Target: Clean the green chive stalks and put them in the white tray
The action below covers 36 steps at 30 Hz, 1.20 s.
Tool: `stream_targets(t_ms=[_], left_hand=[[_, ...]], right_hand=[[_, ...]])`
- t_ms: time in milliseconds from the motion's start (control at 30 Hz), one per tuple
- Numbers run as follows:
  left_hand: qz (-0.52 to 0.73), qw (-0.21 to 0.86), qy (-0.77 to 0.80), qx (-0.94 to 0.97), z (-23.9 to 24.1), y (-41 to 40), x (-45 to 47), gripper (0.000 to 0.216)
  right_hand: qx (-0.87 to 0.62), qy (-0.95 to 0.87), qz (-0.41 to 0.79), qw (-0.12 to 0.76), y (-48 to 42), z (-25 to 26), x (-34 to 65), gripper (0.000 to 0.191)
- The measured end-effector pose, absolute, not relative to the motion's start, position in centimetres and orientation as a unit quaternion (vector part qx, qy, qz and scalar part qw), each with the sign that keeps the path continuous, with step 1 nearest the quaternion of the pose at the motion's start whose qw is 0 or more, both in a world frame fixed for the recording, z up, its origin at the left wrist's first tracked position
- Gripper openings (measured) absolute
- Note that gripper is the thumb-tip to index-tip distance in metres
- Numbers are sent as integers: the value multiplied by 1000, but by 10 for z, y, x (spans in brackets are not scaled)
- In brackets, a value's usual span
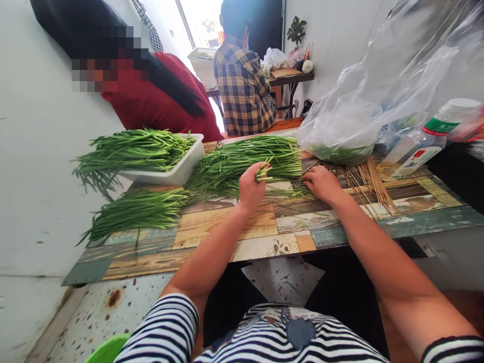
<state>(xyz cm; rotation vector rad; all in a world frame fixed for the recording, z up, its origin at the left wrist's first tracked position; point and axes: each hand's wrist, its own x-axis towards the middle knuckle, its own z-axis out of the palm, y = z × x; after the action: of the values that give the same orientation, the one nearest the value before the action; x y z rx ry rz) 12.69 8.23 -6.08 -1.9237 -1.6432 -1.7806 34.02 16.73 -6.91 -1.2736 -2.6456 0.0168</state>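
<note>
Head view: the left hand (251, 189) is closed around a small bunch of thin green stems (264, 170), cut ends up, just in front of the long pile of green stems (245, 159) on the patchwork-patterned worktop (264, 242). The right hand (321, 184) lies fingers-down on the worktop beside the thin bamboo skewers (368, 181); I cannot tell whether it grips anything. If the hold is loose, the bunch could splay and stems could slip out.

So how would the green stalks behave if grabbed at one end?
Probably bendy: the green stalks are long and thin, with tips drooping over the tray. Likely light; the left hand pinches several. Loose, so some may slip out.
</note>
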Motion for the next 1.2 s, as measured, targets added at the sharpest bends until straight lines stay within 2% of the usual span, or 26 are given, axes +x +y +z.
stream_targets(t_ms=[233, 333, 433, 500, 600, 700, 800, 900, 1033, 1200], left_hand=[[-591, 21, -529, -609, -61, 83, 125, 20], [-592, 19, -531, -606, -61, 83, 126, 20], [-591, 19, -533, -605, -61, 82, 127, 21], [-593, 20, -532, -605, -60, 82, 127, 22], [-596, 19, -529, -604, -59, 82, 127, 22], [-595, 19, -530, -604, -59, 81, 127, 21], [-588, 15, -541, -601, -60, 79, 127, 21], [-585, 17, -543, -602, -59, 79, 128, 21], [-606, 47, -537, -584, -55, 81, 125, 21], [-625, 62, -540, -560, -56, 84, 120, 24]], right_hand=[[-430, -895, -6, 121, 174, -78, 346, 18], [-436, -892, -1, 119, 174, -77, 348, 26], [-429, -888, 30, 166, 174, -75, 349, 38], [-420, -872, 99, 228, 174, -72, 350, 34], [-400, -809, 296, 313, 169, -62, 351, 19], [-365, -722, 484, 334, 160, -49, 349, 29], [-348, -674, 559, 334, 153, -44, 345, 38], [-346, -736, 493, 309, 155, -53, 343, 36], [-340, -866, 292, 221, 164, -60, 349, 26], [-363, -910, 98, 174, 153, -34, 340, 29]])
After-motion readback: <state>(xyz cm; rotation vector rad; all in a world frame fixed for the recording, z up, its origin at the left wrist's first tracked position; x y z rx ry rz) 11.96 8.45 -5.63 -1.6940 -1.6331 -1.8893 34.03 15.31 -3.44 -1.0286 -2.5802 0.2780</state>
